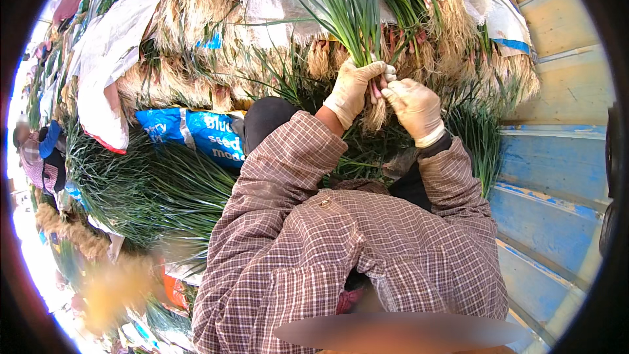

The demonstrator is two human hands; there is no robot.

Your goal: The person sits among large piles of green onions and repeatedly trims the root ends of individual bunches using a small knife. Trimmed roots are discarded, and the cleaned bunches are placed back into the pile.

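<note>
A small bunch of green onions (357, 23) stands roughly upright in front of me, leaves up and pale roots hanging down. My left hand (348, 92), in a cream glove, is closed around its reddish-white stems just above the roots. Close against the bunch on the right, my gloved right hand (417, 110) has its fingers bent in a pinch at the stems. What lies between those fingertips is hidden. Behind both hands, piled green onions (452, 16) show their straw-coloured roots.
Green onion leaves (157, 187) spread at my left beside a blue printed bag (190, 132). White sacking (124, 33) lies over the pile. A ribbed blue-and-cream metal wall (553, 157) closes off the right. Another person (42, 154) sits at far left.
</note>
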